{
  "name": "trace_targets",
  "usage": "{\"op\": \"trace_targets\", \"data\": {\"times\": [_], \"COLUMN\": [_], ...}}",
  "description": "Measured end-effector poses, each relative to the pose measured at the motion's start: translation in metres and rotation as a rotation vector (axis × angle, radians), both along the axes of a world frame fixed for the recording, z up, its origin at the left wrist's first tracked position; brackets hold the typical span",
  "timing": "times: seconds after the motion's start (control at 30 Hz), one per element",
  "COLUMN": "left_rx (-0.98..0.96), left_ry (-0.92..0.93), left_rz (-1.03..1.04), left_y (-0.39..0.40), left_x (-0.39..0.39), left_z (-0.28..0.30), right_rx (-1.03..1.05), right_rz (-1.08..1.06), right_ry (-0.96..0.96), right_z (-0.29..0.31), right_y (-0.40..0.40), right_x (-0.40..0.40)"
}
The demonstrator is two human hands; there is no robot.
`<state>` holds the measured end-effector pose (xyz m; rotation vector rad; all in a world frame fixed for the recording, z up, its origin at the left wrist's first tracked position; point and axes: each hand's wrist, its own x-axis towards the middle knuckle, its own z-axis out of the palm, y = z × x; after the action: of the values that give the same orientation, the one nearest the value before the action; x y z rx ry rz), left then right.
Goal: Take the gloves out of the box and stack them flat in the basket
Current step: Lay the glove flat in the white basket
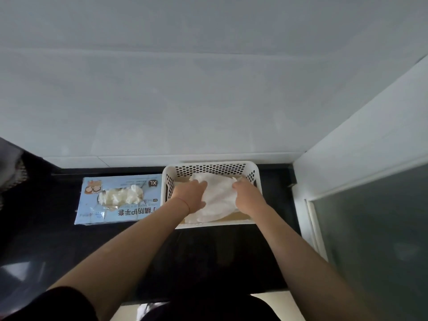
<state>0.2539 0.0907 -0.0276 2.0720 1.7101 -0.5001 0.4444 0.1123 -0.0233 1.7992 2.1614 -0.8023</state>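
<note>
Head view: both hands reach into the white basket (212,166) at the counter's (46,239) back edge; left hand (191,195) and right hand (246,195) curl their fingers on the gloves (218,200) lying inside. The glove box (120,200) lies just left, more gloves showing through its opening.

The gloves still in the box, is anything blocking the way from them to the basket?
Nothing visible does. The box lies right beside the basket, its opening uncovered with gloves poking out. Both hands are in the basket on the stack.
</note>
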Motion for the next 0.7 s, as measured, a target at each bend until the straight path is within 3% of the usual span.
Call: {"op": "trace_targets", "data": {"times": [0.23,0.43,0.53,0.7], "left_rx": [-0.065,-0.054,0.026,0.223], "left_ry": [-0.054,0.006,0.027,-0.149], "left_rz": [0.116,-0.021,-0.06,0.086], "left_y": [-0.007,-0.01,-0.013,-0.02], "left_x": [-0.005,-0.014,-0.022,-0.048], "left_z": [-0.014,-0.005,0.003,0.025], "right_rx": [0.047,0.09,0.146,0.259], "right_rz": [0.083,0.066,0.031,-0.008], "right_ry": [-0.134,-0.201,-0.208,-0.056], "right_z": [-0.002,0.004,0.01,0.029], "right_y": [0.002,-0.005,-0.012,-0.017], "right_x": [0.0,-0.01,-0.02,-0.061]}}
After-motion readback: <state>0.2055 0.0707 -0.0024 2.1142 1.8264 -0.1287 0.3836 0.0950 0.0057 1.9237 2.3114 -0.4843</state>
